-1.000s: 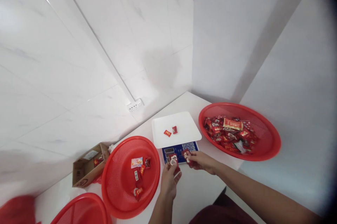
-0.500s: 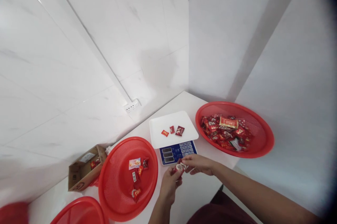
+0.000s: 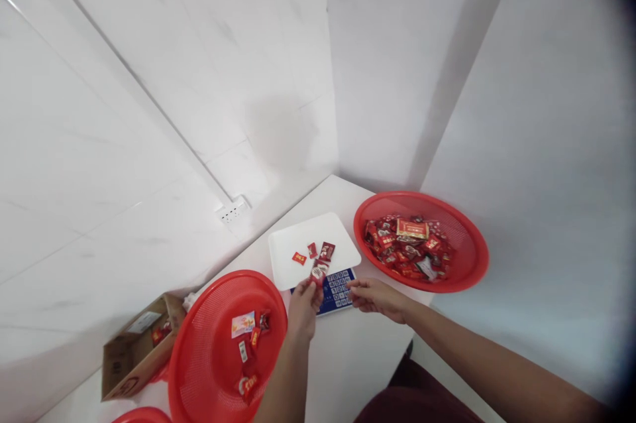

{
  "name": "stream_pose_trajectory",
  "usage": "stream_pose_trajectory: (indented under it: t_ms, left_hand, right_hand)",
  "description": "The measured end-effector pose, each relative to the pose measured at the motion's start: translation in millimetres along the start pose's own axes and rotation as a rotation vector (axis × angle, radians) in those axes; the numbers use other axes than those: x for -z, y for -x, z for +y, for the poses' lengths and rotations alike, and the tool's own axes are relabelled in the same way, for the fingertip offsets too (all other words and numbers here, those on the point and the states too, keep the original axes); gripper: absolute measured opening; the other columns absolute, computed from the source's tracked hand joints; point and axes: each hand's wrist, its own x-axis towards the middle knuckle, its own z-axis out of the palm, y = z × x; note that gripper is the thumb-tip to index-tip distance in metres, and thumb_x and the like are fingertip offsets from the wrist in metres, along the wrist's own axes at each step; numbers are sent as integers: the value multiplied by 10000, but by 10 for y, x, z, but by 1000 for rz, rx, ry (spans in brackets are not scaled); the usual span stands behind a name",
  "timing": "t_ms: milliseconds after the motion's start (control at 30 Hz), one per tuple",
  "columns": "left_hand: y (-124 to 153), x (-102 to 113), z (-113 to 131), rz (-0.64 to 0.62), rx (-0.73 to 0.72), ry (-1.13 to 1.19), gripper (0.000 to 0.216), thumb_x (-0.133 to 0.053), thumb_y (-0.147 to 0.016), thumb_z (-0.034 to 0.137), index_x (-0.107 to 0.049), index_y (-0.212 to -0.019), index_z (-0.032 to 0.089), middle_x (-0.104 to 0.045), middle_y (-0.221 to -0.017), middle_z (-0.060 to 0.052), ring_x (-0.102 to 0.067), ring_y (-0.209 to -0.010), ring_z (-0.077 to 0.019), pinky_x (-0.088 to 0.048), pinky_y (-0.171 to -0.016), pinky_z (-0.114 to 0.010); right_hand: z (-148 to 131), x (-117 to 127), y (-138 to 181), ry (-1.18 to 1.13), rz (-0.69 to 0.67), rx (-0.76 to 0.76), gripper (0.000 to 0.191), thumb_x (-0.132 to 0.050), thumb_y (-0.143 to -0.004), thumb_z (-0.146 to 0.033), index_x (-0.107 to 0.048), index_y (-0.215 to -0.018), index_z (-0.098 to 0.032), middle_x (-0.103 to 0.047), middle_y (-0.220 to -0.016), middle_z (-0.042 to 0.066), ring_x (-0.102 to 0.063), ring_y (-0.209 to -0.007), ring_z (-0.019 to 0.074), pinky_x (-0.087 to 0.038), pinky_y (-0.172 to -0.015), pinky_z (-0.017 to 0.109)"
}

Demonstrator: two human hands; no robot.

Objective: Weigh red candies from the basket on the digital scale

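My left hand (image 3: 304,307) pinches a red candy packet (image 3: 320,270) with white print, holding it over the near edge of the scale's white tray (image 3: 283,254). My right hand (image 3: 375,298) is beside the blue keypad (image 3: 340,290) of the scale, its fingers curled together; whatever they hold, if anything, is hidden. On the tray lie a small red candy (image 3: 299,258), another small red candy (image 3: 312,250) and a dark red packet (image 3: 327,250), which the held packet nearly reaches in view. The scale's display is mostly covered by my left hand and the packet.
A red basket (image 3: 472,244) heaped with wrapped candies stands right of the scale. Left of it, another red basket (image 3: 199,323) holds several packets. Beyond are a cardboard box (image 3: 116,360) and part of a third red basket (image 3: 144,415). A socket strip (image 3: 232,209) is on the wall.
My left hand has moved forward with the packet, from in front of the scale to over the tray's edge. My right hand has separated from it. The camera view has shifted somewhat.
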Motion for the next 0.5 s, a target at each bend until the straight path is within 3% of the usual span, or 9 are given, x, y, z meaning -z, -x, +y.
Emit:
stream_pose_trajectory:
  t_ms: [167,333,500]
  left_hand:
    - [-143,-39,65,64,56,-54,362,-687,-647,240,-491,-951,217,-582,-866,-40,-596,-720,-133,-495,-675,-303]
    - [42,90,-252,-2,153,-201,324,-667,-663,284,-535,-944,192,-591,-940,-69,-596,-744,-139,-474,-701,-301]
    - [209,342,-606,-7,289,-289,333,-657,-657,319,-544,-944,194,-616,-908,-64,-600,-736,-140,-452,-708,-281]
  right_hand:
    - [-33,344,124,-44,122,5,218,-651,-704,-301,-587,-875,-180,-646,-823,38,-588,-658,97,-444,-646,228]
    - [-114,866,121,-110,342,76,202,-653,-698,-274,-589,-870,-190,-653,-836,58,-602,-694,128,-472,-669,268]
    - [-223,1465,-63,37,604,213,226,-620,-690,-264,-559,-894,-189,-625,-904,63,-590,-784,169,-469,-709,311]
